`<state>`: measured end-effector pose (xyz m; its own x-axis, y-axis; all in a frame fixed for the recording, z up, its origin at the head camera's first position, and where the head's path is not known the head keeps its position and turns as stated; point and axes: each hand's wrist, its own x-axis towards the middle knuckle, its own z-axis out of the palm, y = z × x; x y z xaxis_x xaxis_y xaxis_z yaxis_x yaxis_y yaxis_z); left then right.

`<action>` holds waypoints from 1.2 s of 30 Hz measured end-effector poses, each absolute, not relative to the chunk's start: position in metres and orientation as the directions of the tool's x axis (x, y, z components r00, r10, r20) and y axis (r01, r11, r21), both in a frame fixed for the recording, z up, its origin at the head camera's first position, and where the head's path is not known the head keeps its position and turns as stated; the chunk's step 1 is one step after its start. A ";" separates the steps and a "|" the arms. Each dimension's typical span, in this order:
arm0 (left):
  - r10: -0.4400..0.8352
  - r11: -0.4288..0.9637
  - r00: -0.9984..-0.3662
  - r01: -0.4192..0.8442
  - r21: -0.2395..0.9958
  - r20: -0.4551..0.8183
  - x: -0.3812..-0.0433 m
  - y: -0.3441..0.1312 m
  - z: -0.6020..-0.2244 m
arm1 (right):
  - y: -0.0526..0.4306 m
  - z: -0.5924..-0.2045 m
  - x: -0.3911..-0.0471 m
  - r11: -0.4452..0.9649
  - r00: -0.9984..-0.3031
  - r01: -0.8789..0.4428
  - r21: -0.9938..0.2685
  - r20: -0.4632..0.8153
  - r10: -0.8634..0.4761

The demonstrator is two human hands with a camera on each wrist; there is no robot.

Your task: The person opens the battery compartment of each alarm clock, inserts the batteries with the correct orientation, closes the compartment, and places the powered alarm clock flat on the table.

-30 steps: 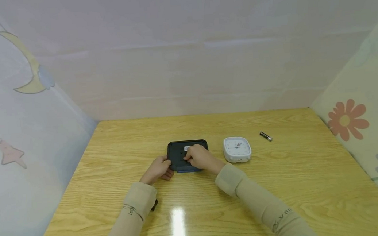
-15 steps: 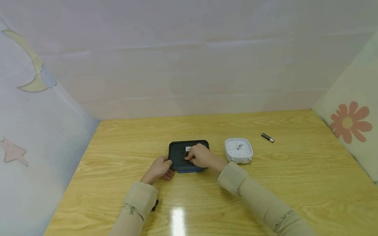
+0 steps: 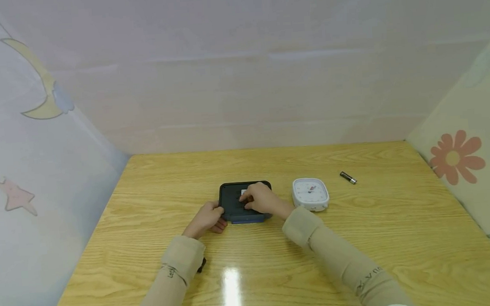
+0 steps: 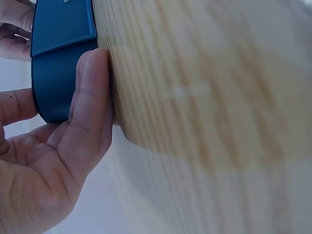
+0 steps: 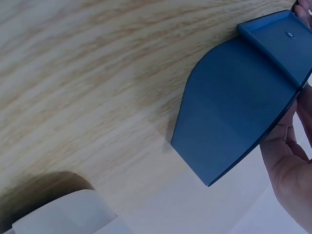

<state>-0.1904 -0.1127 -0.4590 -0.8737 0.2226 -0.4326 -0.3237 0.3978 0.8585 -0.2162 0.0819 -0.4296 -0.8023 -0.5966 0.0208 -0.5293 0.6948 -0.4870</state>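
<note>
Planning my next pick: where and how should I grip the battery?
Pinch the battery mid-length across its long sides, likely best from above: it's slim, lies flat on the table, and the white clock sits apart.

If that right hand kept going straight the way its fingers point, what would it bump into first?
Most likely the back of the dark case, which lies right at the right hand's fingertips. Whether they already touch it is hard to tell from above.

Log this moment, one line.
left hand: grips dark rectangular device, left edge; right hand: over its upper face; white squarish clock: right of device; dark cylindrical battery: right of clock
</note>
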 end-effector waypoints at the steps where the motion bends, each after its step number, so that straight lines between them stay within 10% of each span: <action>1: 0.224 0.400 -0.874 -0.320 0.859 -0.430 -0.190 -0.113 -0.459 | 0.081 -0.429 -0.216 0.698 -0.802 -0.527 -0.485 0.013 -0.597; 18: 0.219 0.406 -0.873 -0.325 0.854 -0.436 -0.189 -0.113 -0.454 | 0.073 -0.422 -0.220 0.802 -0.834 -0.426 -0.418 -0.162 -0.527; 36: 0.222 0.415 -0.868 -0.328 0.849 -0.444 -0.187 -0.111 -0.456 | 0.086 -0.427 -0.219 0.726 -0.812 -0.476 -0.497 -0.069 -0.579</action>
